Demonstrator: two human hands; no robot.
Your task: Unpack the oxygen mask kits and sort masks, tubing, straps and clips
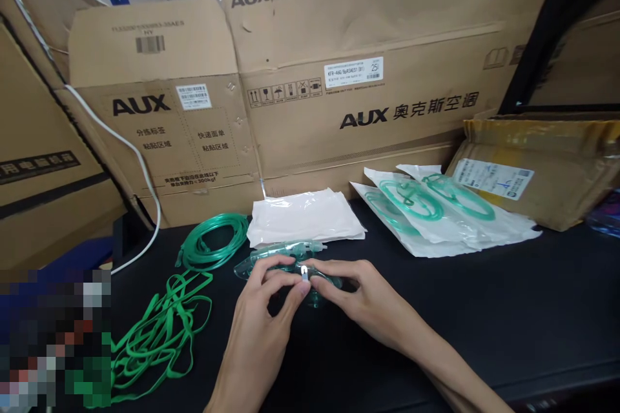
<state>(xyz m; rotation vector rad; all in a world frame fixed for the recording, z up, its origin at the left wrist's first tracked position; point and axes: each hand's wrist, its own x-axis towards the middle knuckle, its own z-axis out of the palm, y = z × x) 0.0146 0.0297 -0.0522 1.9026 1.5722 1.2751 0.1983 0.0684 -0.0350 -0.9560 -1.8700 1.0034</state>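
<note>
A clear green plastic mask (278, 257) lies on the black table (484, 310) just in front of me. My left hand (264, 300) and my right hand (351, 293) meet over it, fingers curled. Between their fingertips they pinch a small shiny metal clip (305, 273) on the mask. Left of the hands lie a coil of green tubing (213, 242) and a loose pile of green elastic straps (155, 335).
A stack of empty white pouches (305, 216) sits behind the mask. Several sealed bags holding green masks (436, 206) lie at the right. A taped brown parcel (542, 168) stands beyond them. Large AUX cardboard boxes (368, 77) wall off the back.
</note>
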